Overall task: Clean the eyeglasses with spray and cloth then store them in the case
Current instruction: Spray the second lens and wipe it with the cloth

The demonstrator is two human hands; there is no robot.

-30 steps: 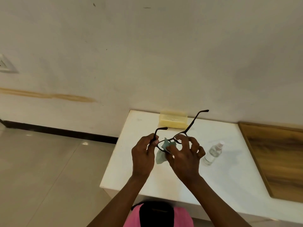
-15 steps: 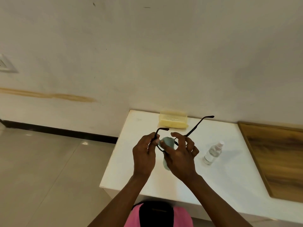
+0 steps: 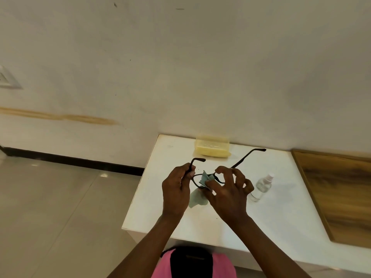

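Observation:
Black-framed eyeglasses [image 3: 242, 159] hang above the white table [image 3: 281, 213], both temples unfolded and pointing away from me. My left hand [image 3: 176, 189] grips the frame at its left hinge. My right hand [image 3: 228, 191] pinches a pale green cloth [image 3: 195, 198] against the left lens, thumb and forefinger on either side; the cloth's loose end dangles below the frame. A small clear spray bottle [image 3: 262, 186] with a white nozzle lies on the table just right of my right hand. The yellow translucent case [image 3: 211, 148] sits by the wall at the table's back.
A wooden board [image 3: 339, 193] covers the right part of the table. The table's left edge drops to a tiled floor [image 3: 50, 207]. A plain wall [image 3: 180, 67] rises directly behind the table.
My right hand has shifted the cloth on the left lens, and more of the cloth now hangs below the frame. The right temple has dipped lower. My left hand has kept its grip.

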